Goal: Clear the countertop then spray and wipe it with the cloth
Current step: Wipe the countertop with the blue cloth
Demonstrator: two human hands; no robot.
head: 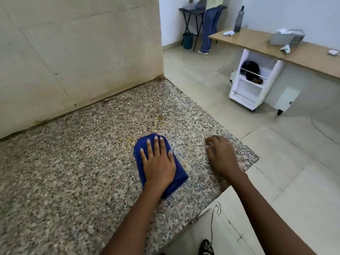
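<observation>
Your left hand [158, 162] lies flat, palm down, fingers spread, pressing the folded blue cloth [176, 173] onto the speckled granite countertop [73, 172]. The cloth sits lower centre of the frame, near the counter's right corner; its edges show around your hand on the left, top and lower right. You are not gripping it, the hand is laid open on top.

Your right hand [222, 155] rests just right of the cloth, apart from it, at the counter's right corner. Fingers are curled down loosely with tips on the stone, holding nothing.

A faint yellowish smear [160, 120] marks the granite just above the cloth, centre frame. The beige wall [79, 52] fills the upper left, meeting the counter along a dirty seam.

Upper right of the frame: a wooden desk [312, 57] with a dark bottle [239, 21], a grey box [287, 37] and small white items, too small to identify. A white cabinet on wheels [255, 83] stands under it. Top centre: another person's legs [209, 28] beside a black folding table [191, 11], with a dark bin [188, 40] on the tiled floor [294, 162]. A shoe [206, 247] shows at the bottom edge.
</observation>
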